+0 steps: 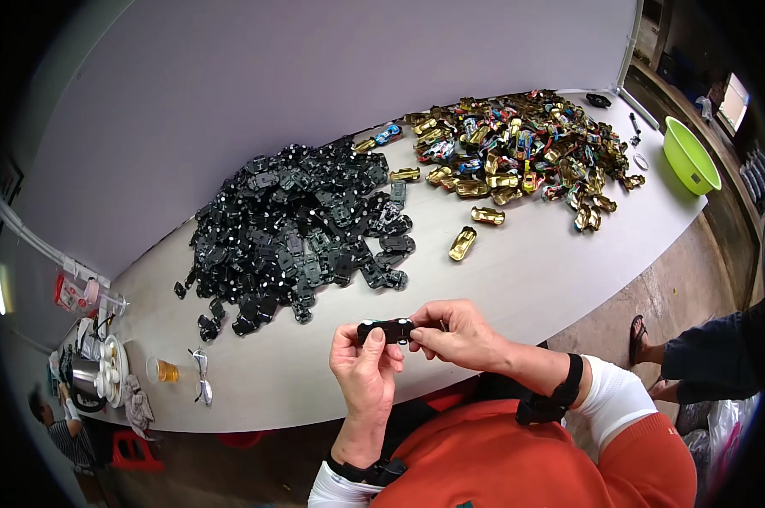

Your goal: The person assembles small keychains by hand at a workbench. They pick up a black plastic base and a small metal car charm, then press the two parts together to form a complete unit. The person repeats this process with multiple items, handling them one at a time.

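Indoors — pale table (535,279), grey partition (315,68), held toy car (393,328)

Black toy car held level between two hands, its dark flat side up.
The small toy car (388,330) is long and narrow, with white-faced wheels at its corners, and lies nearly crosswise in view, above the pale tabletop (518,288). The left hand (365,366) grips its left half, the thumb lying across the black surface; the right hand (457,337) has thumb and fingertips at its right end. Its other side is hidden.
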The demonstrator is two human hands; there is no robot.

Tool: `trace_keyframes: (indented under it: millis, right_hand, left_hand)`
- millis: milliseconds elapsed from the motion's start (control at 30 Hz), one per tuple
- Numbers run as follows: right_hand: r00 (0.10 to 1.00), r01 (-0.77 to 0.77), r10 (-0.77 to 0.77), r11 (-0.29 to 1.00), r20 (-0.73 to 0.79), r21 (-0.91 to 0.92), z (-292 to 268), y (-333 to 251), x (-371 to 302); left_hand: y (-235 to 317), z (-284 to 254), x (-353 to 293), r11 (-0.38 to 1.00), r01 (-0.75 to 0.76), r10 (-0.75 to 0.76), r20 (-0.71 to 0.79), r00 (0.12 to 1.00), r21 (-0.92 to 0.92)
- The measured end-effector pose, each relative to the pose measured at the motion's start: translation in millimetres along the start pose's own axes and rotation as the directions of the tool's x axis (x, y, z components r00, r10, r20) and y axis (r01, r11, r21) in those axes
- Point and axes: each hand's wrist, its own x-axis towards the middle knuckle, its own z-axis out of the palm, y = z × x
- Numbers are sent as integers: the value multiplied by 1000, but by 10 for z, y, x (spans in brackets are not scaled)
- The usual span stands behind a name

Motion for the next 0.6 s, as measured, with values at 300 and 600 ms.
trace_keyframes:
  millis: [300, 600]
  right_hand:
    - [997, 72, -66, 988, 50, -134, -107, 27, 17]
    - [995, 101, -96, 956, 33, -275, -166, 100, 22]
  left_hand:
    - [1, -3, -12, 999, 8, -12, 115, 993, 36]
    - [272, -195, 28, 965, 177, -230, 300, 926, 192]
